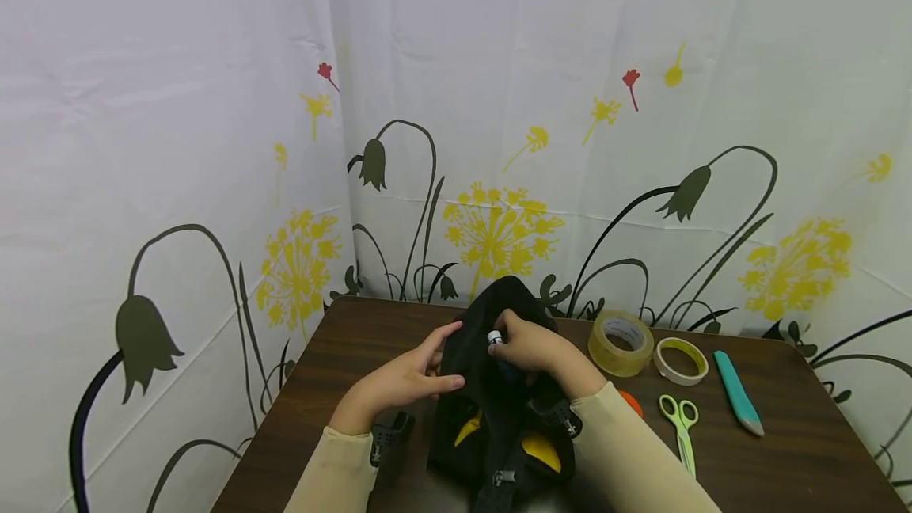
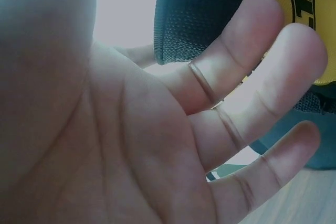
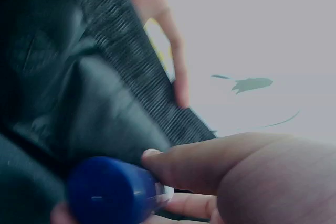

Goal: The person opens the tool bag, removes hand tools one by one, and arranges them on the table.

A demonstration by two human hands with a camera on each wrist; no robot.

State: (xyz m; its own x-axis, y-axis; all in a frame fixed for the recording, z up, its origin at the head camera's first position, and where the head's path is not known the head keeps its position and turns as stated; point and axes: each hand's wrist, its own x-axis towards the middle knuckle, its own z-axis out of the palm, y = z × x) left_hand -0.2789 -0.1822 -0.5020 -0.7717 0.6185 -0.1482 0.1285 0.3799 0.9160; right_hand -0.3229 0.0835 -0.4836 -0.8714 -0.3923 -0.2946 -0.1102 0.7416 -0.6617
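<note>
A black fabric bag (image 1: pixel 463 410) with yellow patches stands on the table in front of me. My left hand (image 1: pixel 406 378) is at its left side, thumb and index finger spread at the edge. The left wrist view shows the other left fingers (image 2: pixel 252 98) loosely extended beside the bag's yellow patch (image 2: pixel 299 9). My right hand (image 1: pixel 534 347) is over the bag's opening and holds a small cylinder with a blue end (image 3: pixel 105 190) and a white end (image 1: pixel 495 336). In the right wrist view, thumb and fingers pinch it beside the dark lining (image 3: pixel 105 93).
To the right lie a wide roll of clear tape (image 1: pixel 598 351), a narrower tape roll (image 1: pixel 666 370), green scissors (image 1: pixel 682 422) and a teal cutter (image 1: pixel 737 394). An orange item (image 1: pixel 631 403) shows partly behind my right sleeve. A patterned curtain (image 1: pixel 499 101) hangs behind the table.
</note>
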